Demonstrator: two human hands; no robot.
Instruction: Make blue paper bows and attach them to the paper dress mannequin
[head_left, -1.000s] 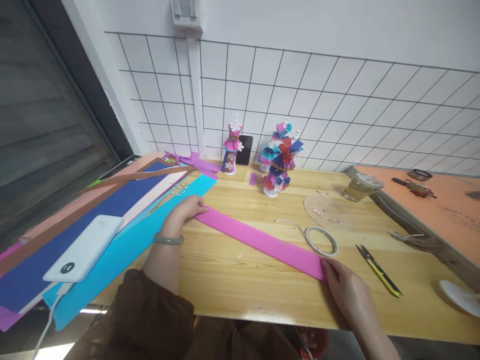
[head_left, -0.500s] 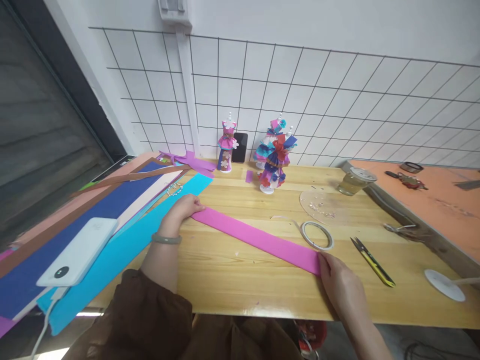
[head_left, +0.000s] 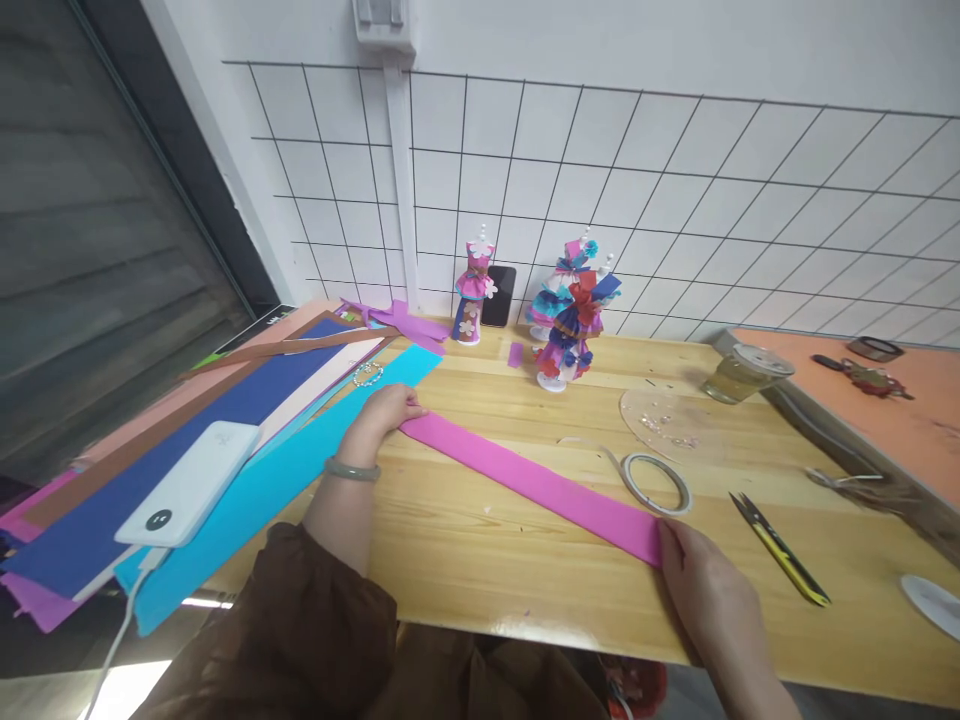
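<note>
Holding the pink strip (head_left: 532, 485) at either end, two hands stretch it flat and slantwise over the middle of the wooden surface (head_left: 465, 570); whether its underside touches the wood I cannot tell. The left hand (head_left: 390, 407) pinches the farther end between thumb and fingers, and the right hand (head_left: 709, 575) grips the nearer end the same way.

Just beyond the strip, near the right hand, lies a tape roll (head_left: 627, 484) with a loose tail, and to its right yellow-and-black snips (head_left: 781, 553). Behind the roll sits a clear round dish (head_left: 636, 400) (or perhaps a flat disc; its rim is hard to make out) carrying a scatter of tiny shiny pieces (head_left: 671, 432). Farther right stands a transparent lidded cup (head_left: 742, 380), holding a pale yellow liquid. Below the surface's near edge, a red container (head_left: 651, 688) shows partly, its contents too obscured to name.

Left of the left hand, a turquoise strip (head_left: 292, 465) lies beside a navy sheet (head_left: 262, 395) and other coloured sheets, with a white power bank (head_left: 195, 475) on top. By the wall, three decorated dress forms (head_left: 474, 290) stand upright, a dark phone (head_left: 502, 300) leaning behind the leftmost.
</note>
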